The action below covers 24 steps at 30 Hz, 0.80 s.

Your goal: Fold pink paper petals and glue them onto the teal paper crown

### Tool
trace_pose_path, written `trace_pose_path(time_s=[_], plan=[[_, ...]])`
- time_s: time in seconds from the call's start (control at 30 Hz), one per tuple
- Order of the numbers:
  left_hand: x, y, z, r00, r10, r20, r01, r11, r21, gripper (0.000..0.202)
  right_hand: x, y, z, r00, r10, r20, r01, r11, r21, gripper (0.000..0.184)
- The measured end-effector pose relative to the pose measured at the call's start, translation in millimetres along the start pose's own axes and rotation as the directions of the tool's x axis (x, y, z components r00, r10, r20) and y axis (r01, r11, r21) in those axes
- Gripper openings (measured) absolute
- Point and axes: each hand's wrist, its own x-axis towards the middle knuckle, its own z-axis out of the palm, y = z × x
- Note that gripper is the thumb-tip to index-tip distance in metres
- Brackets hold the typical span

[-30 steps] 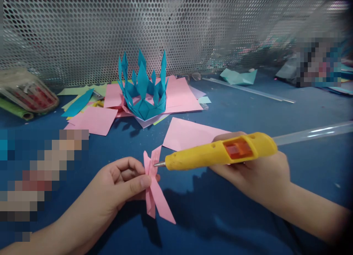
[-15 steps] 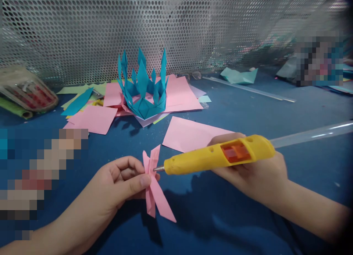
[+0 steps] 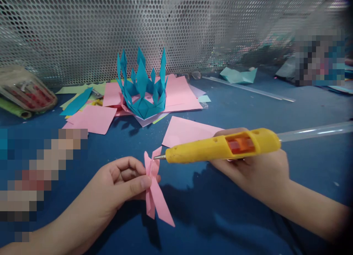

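Between thumb and fingers, my left hand [image 3: 121,181] pinches a folded pink paper piece [image 3: 158,199] above the table. The piece has narrow pointed ends at top and bottom. My right hand [image 3: 256,177] is wrapped round a yellow hot glue gun [image 3: 193,150], with a clear glue stick [image 3: 314,131] out of its back end. The gun's metal nozzle [image 3: 160,157] meets the upper part of the pink paper. Behind my hands, a blue folded-paper crown [image 3: 143,107] stands upright on stacked pink sheets [image 3: 184,96].
Beyond the right hand lies a loose pink sheet [image 3: 184,131]. A plastic container [image 3: 27,89] with red contents stands at left. Spare glue sticks [image 3: 248,88] and a pale green folded paper [image 3: 238,76] lie at the back, before a perforated metal panel [image 3: 176,30].
The glue gun's nozzle has moved upward along the pink paper, and its body is more level. My left hand keeps its pinch on the paper, almost in place.
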Motion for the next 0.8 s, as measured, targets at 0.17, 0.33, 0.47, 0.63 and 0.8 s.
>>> trace_pose_path(time_s=[0.17,0.33,0.47,0.63,0.8], plan=[[0,-1,-0.4,1.000,-0.007,-0.027,0.007,1.000,-0.008,0.031,1,0,-1,0.985,-0.173,-0.006,0.173,0.983,0.058,0.012],[0,0,0.9,0.999,-0.022,-0.031,0.021,0.999,-0.030,0.035,-6,4,1,0.978,-0.208,-0.011,0.208,0.972,0.111,0.010],[1,1,1.0,0.999,-0.021,-0.041,0.021,1.000,-0.020,0.033,-10,7,2,0.982,-0.190,0.008,0.187,0.974,0.128,0.017],[2,0,-0.9,1.000,-0.013,0.003,0.013,1.000,-0.014,0.029,-4,4,-1,0.992,-0.117,-0.037,0.120,0.990,0.074,0.011],[-1,0,0.5,0.999,0.005,0.052,-0.005,1.000,-0.009,0.026,-1,2,-1,0.994,-0.095,-0.061,0.096,0.995,0.023,0.009]])
